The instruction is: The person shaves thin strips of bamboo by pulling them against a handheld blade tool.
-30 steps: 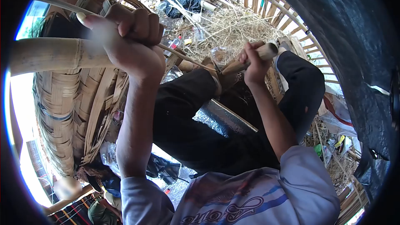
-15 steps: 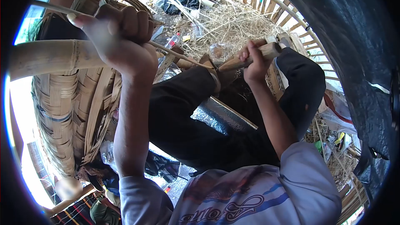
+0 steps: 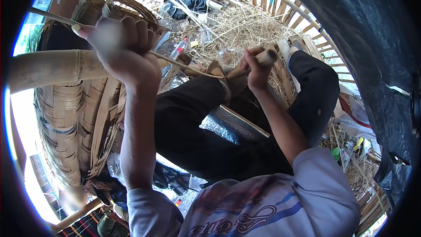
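My left hand (image 3: pixel 127 55), raised at the upper left, is closed in a fist around a thin bamboo strip (image 3: pixel 180 65). One end of the strip sticks out past my thumb; the other runs down to my bent knee (image 3: pixel 197 92). There it meets the front of a wooden-handled knife (image 3: pixel 266 58), whose blade is hard to make out. My right hand (image 3: pixel 258 71) is wrapped around this thick handle, just beyond the knee. A brown piece (image 3: pixel 215 69) lies at the knee where strip and tool touch.
A thick bamboo pole (image 3: pixel 52 68) crosses behind my left hand, above woven bamboo baskets (image 3: pixel 59 118). Straw (image 3: pixel 254 28) and a plastic bottle (image 3: pixel 177 49) lie on the ground ahead. A slatted bamboo fence (image 3: pixel 289 6) and black plastic sheet (image 3: pixel 377 61) border the right. Another person (image 3: pixel 112 224) sits lower left.
My right hand has shifted a little left towards the knee, and the tool's handle has turned more steeply upward. My left hand keeps its hold on the strip. The view has shifted slightly.
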Demonstrator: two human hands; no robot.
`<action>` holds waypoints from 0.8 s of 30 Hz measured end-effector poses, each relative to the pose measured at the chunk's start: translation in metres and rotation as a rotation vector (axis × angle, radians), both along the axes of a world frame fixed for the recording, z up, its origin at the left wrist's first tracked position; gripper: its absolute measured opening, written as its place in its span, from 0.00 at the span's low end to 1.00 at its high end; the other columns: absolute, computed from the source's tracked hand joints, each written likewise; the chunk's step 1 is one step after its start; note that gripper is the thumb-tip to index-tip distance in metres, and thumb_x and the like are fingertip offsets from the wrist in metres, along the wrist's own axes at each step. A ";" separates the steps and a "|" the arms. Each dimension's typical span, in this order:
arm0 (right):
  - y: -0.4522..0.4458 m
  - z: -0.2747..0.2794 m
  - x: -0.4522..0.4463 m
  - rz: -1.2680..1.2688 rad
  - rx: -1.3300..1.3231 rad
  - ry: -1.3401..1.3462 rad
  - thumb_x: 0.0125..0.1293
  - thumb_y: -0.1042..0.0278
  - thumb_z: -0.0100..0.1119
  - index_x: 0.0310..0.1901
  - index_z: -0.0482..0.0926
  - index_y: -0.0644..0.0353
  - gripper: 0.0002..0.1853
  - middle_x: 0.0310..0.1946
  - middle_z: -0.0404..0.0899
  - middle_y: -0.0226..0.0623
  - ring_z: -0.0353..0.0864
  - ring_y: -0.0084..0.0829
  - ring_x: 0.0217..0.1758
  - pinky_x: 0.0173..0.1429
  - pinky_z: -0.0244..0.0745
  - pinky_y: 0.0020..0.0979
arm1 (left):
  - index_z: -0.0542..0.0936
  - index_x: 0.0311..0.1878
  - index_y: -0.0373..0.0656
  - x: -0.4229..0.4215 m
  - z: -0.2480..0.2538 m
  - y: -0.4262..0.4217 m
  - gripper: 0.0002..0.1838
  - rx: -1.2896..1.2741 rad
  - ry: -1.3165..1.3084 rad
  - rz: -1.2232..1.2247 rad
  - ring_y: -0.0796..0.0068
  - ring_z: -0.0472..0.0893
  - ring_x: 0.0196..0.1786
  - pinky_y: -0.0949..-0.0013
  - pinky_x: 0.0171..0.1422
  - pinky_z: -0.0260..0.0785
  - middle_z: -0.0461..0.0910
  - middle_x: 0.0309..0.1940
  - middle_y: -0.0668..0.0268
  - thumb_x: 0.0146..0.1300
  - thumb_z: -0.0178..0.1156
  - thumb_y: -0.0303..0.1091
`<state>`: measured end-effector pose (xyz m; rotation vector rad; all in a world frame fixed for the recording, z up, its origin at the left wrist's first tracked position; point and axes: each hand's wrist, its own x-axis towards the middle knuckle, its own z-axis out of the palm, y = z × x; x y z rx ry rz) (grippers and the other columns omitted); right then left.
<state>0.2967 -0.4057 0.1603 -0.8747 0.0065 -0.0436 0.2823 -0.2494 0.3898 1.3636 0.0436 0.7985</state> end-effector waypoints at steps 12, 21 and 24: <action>0.001 -0.008 0.002 0.051 -0.050 -0.006 0.62 0.74 0.58 0.31 0.69 0.58 0.07 0.17 0.67 0.30 0.69 0.23 0.20 0.30 0.68 0.26 | 0.52 0.19 0.53 -0.001 0.000 0.003 0.30 -0.026 0.029 0.001 0.82 0.39 0.18 0.72 0.20 0.31 0.42 0.13 0.77 0.68 0.39 0.65; -0.011 0.025 0.011 0.085 0.076 0.050 0.64 0.72 0.56 0.31 0.68 0.56 0.07 0.19 0.66 0.28 0.65 0.20 0.22 0.31 0.65 0.26 | 0.52 0.19 0.53 -0.001 -0.002 0.005 0.30 -0.029 0.014 0.000 0.82 0.39 0.18 0.71 0.20 0.31 0.42 0.13 0.76 0.68 0.37 0.65; 0.000 -0.026 0.001 0.060 -0.294 -0.183 0.62 0.72 0.62 0.25 0.69 0.60 0.12 0.18 0.72 0.30 0.71 0.22 0.19 0.27 0.69 0.27 | 0.51 0.19 0.53 0.001 0.000 0.005 0.30 -0.047 0.034 -0.021 0.81 0.39 0.18 0.71 0.20 0.31 0.42 0.13 0.76 0.68 0.36 0.66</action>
